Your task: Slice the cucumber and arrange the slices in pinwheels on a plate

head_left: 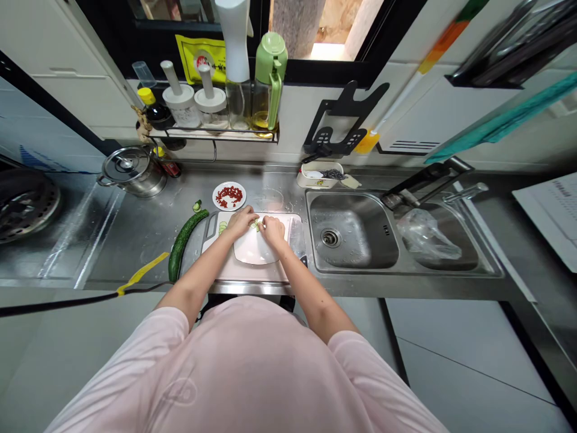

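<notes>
Pink cotton shirt (243, 367) behind, left hand (241, 221) and right hand (273, 230) pinch a cucumber sliver (256, 225) (fingers curled shut).

Window: black-framed glass window (324, 72), bright daylight beyond
Wall: smooth white wall panelling (297, 114) behind the counter
Cupboards: cream flat-front wall cupboards (67, 78), upper left
Counter: long stainless-steel worktop (135, 240) with inset double steel sink (315, 240)
Floor: pale grey square floor tiles (469, 361), thin dark joints
</notes>
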The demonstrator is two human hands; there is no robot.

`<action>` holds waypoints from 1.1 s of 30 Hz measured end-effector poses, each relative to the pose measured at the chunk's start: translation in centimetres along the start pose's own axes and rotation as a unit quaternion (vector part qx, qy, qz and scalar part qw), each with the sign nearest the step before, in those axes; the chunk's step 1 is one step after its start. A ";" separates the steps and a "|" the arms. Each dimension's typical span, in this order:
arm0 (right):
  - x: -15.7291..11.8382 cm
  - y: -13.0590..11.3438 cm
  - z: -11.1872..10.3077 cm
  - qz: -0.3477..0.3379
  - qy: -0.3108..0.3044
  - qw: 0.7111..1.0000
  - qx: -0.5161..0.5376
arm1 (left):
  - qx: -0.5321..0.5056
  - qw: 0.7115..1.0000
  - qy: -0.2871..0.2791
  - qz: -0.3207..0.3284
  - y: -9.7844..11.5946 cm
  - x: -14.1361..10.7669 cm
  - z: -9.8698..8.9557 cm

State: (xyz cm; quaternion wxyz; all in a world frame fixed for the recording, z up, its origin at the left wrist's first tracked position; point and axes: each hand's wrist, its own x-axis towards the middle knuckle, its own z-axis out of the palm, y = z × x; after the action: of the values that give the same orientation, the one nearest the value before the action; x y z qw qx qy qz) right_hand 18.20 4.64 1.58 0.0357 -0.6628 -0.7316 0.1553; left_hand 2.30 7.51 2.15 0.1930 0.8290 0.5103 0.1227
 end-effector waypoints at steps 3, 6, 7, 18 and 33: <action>0.0 -0.3 -0.2 0.013 -0.007 1.000 -0.006 | 0.012 1.000 -0.005 0.005 0.0 -0.1 0.1; 0.1 -0.4 -0.3 0.018 -0.010 1.000 -0.010 | 0.013 1.000 -0.011 0.013 -0.1 -0.2 0.2; 0.1 -0.4 -0.3 0.018 -0.010 1.000 -0.009 | 0.013 1.000 -0.012 0.015 -0.1 -0.2 0.3; -0.1 0.0 0.0 0.001 -0.006 1.000 0.002 | 0.009 1.000 -0.005 0.015 -0.4 -0.1 0.5; 0.0 -0.1 -0.1 0.008 -0.011 1.000 -0.006 | -0.009 1.000 0.003 -0.001 -0.2 -0.4 0.5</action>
State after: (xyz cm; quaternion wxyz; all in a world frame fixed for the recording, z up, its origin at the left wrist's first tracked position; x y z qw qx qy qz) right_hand 18.13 4.60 1.71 0.0229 -0.6668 -0.7279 0.1583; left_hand 2.14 7.10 1.66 0.1995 0.8264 0.5105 0.1295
